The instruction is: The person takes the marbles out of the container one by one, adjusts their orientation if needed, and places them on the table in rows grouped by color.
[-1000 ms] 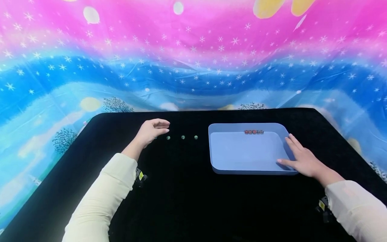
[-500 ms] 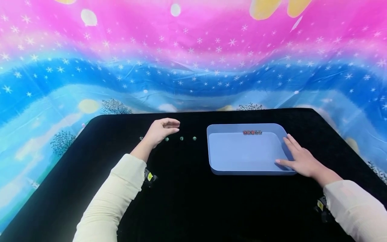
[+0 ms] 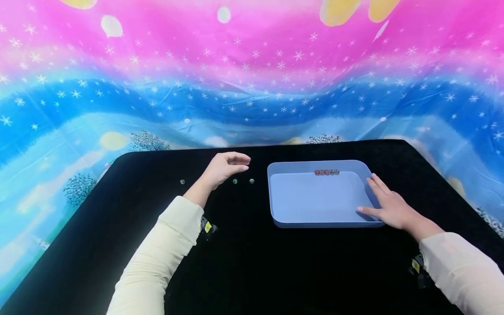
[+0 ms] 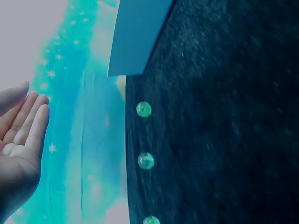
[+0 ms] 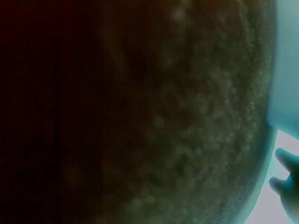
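My left hand (image 3: 226, 168) hovers over the black table, its fingers straight, thumb just below them, nothing visible between. In the left wrist view its palm faces the camera. Below it runs a row of small greenish glass marbles (image 3: 252, 181); part of the row is hidden behind the hand and wrist. One marble (image 3: 182, 181) shows left of the wrist. My right hand (image 3: 390, 208) rests on the right side of a shallow blue-grey tray (image 3: 307, 225), fingers extended along the rim and thumb over the near right corner. Several small reddish and grey round pieces (image 3: 327, 173) line the tray's far side.
Black cloth covers the table (image 3: 275, 271). Behind it hangs a pink and blue backdrop (image 3: 252, 87) with snowflakes and trees. Dark wrist cameras sit under both cream sleeves (image 3: 456, 258). The tray's left wall stands a little right of the last marble.
My left hand has moved right along the row, uncovering the leftmost marble and covering others. The right hand and tray stay put; the head view has shifted slightly.
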`<state>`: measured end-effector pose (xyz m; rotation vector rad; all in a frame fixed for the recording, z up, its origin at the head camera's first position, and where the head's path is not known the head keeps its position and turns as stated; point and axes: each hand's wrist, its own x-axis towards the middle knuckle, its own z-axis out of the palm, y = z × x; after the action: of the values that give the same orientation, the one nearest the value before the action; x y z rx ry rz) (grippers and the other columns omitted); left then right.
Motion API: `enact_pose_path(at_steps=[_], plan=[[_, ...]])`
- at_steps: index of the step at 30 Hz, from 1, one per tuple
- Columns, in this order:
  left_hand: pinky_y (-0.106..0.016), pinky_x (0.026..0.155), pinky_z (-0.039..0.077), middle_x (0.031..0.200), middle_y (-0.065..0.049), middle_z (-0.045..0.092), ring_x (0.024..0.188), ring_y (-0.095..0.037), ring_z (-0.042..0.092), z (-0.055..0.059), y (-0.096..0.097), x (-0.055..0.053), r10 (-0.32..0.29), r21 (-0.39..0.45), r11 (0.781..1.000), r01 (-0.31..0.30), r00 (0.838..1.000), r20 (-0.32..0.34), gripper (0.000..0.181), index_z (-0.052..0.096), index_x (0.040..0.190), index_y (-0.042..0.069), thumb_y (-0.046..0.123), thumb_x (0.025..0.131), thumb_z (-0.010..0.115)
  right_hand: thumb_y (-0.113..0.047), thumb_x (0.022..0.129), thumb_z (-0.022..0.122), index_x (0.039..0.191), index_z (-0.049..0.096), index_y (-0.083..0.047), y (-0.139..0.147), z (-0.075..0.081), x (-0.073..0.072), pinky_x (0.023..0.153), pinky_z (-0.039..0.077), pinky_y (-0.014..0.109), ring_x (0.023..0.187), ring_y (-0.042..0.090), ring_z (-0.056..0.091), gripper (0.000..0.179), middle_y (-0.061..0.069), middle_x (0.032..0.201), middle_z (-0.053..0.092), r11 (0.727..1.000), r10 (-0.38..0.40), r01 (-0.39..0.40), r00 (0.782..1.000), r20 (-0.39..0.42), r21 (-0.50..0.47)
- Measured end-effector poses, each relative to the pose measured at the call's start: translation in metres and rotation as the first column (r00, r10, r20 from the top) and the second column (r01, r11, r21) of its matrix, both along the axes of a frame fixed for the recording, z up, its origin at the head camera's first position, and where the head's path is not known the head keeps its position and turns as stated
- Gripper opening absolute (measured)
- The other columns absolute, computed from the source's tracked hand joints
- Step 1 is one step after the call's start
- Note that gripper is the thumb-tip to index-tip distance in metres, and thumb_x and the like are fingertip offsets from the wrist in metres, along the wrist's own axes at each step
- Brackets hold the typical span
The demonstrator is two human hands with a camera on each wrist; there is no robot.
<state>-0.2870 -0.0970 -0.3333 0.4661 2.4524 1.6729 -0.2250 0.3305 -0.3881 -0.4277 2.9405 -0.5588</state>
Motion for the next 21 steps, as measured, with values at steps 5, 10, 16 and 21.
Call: enact_pose_path(at_steps=[5,10,16,21], plan=[[-0.031,0.083,0.043,0.106,-0.007,0.059,0.093,-0.014,0.056,0.002,0.011,-0.001,-0.042,-0.006,0.999,0.042,0.999,0.007,0.030,0.059,0.108,0.006,0.014,0.080,0.063,-0.048,0.080,0.053,0.135,0.001,0.007,-0.001,0.000,0.000,0.088,0.013,0.063,0.121,0.048,0.005,0.094,0.025,0.139,-0.011,1.000,0.000,0.000,1.000,0.002,-0.001],[-0.032,0.083,0.043,0.105,-0.006,0.060,0.092,-0.014,0.057,0.005,0.022,-0.003,-0.070,0.007,0.998,0.070,0.997,0.011,0.029,0.060,0.108,0.007,0.014,0.080,0.063,-0.048,0.080,0.053,0.135,0.001,0.007,-0.001,0.001,0.001,0.088,0.014,0.063,0.121,0.048,0.004,0.094,0.024,0.139,-0.012,1.000,0.003,-0.003,1.000,0.015,-0.008],[-0.029,0.081,0.044,0.105,-0.004,0.059,0.093,-0.013,0.056,0.010,0.037,-0.006,-0.104,0.024,0.994,0.104,0.994,-0.028,0.028,0.060,0.108,0.007,0.013,0.080,0.062,-0.048,0.080,0.053,0.135,0.001,0.007,0.000,0.002,0.001,0.087,0.014,0.063,0.121,0.047,0.003,0.094,0.024,0.139,-0.012,1.000,0.003,-0.003,1.000,0.023,-0.007],[-0.026,0.081,0.044,0.107,-0.007,0.059,0.093,-0.013,0.056,0.017,0.047,-0.007,-0.131,0.049,0.990,0.132,0.991,-0.005,0.030,0.059,0.109,0.005,0.013,0.080,0.063,-0.048,0.080,0.053,0.135,0.000,0.006,0.000,0.001,0.001,0.087,0.014,0.063,0.121,0.048,0.004,0.093,0.023,0.139,-0.012,1.000,0.002,-0.001,1.000,0.022,-0.008]])
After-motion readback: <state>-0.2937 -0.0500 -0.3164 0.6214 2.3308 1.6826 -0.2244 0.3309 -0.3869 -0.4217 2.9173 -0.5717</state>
